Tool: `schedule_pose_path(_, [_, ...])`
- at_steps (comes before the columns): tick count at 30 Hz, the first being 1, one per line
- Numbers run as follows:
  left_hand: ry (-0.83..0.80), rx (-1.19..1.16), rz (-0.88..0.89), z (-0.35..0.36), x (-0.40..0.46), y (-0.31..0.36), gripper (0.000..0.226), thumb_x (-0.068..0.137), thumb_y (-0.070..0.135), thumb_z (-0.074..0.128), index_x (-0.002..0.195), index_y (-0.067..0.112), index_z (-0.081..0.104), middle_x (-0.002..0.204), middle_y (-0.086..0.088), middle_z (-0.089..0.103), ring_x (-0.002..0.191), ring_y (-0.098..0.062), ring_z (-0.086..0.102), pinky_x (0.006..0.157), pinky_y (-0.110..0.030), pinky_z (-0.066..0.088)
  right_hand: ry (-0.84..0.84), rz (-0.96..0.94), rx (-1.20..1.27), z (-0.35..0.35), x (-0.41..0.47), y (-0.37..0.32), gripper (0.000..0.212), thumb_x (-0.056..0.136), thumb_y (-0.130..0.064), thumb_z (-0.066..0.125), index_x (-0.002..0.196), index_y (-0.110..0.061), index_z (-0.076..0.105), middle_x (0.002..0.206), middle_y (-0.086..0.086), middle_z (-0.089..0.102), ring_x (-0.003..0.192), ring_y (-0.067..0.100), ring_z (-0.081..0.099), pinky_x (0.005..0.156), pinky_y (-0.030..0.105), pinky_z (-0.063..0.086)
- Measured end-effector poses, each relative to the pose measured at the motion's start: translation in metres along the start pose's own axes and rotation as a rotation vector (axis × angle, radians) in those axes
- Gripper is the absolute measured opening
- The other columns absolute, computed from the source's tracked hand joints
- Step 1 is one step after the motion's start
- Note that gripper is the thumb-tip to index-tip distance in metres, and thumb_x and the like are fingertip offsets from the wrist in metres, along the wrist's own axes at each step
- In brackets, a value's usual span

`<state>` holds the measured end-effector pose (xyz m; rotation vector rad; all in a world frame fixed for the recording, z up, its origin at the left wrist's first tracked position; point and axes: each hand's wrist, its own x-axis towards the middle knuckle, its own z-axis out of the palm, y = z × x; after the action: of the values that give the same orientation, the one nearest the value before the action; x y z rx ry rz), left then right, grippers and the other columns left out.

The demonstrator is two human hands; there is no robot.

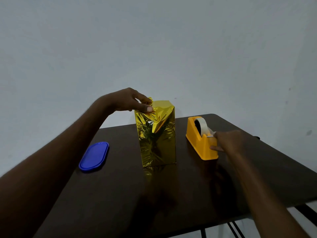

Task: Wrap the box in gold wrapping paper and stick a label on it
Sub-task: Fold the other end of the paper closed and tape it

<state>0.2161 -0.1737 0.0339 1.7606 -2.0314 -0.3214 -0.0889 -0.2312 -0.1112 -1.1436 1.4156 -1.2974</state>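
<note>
Far left on the dark brown desk [120, 194]: a blue oval plastic lid [94, 157], lying flat, well apart from the box.

Next, L hand [127, 100] reaches in from the left, up at the top left corner of the box. Its grip is grasping the paper there: thumb and fingertips pinch a loose, crumpled bit of gold foil at the top edge.

Centre of desk: the box [157, 134], standing upright on its short end, tall & narrow, covered in gold wrapping paper [159, 152]. Foil is creased & shiny; a folded triangular flap hangs down the near face, w/ a small silvery patch showing just beside it. The desk top mirrors the gold below the box's base.

Right of the box, near but not touching: an orange-yellow tape dispenser [199, 140] w/ a roll of pale tape [201, 123] seated in it. R hand [229, 141] is at its cutter end; grip is grasping the tape end at the blade w/ thumb & forefinger, other fingers resting on the dispenser's side.

Behind all: plain pale wall.
</note>
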Motion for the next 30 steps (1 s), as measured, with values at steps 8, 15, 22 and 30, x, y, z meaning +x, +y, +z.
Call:
schedule_pose_path(8, [0.007,-0.021,0.001,0.0,-0.002,0.0,0.046,0.085,0.038,0.07,0.129,0.025,0.063,0.103,0.023,0.054,0.093,-0.004,0.053,0.071,-0.024,0.045,0.143,-0.053,-0.084,0.011,0.001,0.032,0.025,0.091,-0.022,0.067,0.103,0.0,0.07,0.096,0.013,0.067,0.095,0.031,0.064,0.088,0.048,0.054])
schedule_pose_path(15, [0.005,-0.018,0.001,0.001,-0.002,-0.001,0.045,0.085,0.037,0.069,0.128,0.026,0.064,0.101,0.026,0.053,0.091,-0.004,0.054,0.071,-0.024,0.045,0.036,0.149,0.139,0.005,0.005,0.03,0.011,0.09,-0.015,0.068,0.093,-0.005,0.063,0.078,0.01,0.06,0.068,0.017,0.056,0.068,0.033,0.053])
schedule_pose_path(22, [0.007,-0.024,-0.007,0.001,-0.002,-0.002,0.056,0.075,0.053,0.071,0.126,0.03,0.065,0.101,0.027,0.055,0.093,-0.004,0.055,0.073,-0.025,0.046,0.04,0.123,0.123,0.005,0.008,0.035,0.01,0.091,-0.013,0.067,0.091,-0.004,0.063,0.078,0.01,0.061,0.066,0.017,0.057,0.066,0.032,0.052])
schedule_pose_path(30, [0.014,-0.047,0.002,0.003,-0.002,-0.003,0.049,0.081,0.043,0.07,0.127,0.028,0.065,0.101,0.026,0.055,0.093,-0.005,0.055,0.073,-0.026,0.045,0.182,0.106,0.205,0.03,-0.028,0.053,0.008,0.091,-0.017,0.065,0.095,-0.01,0.067,0.089,0.006,0.065,0.082,0.018,0.062,0.067,0.029,0.051])
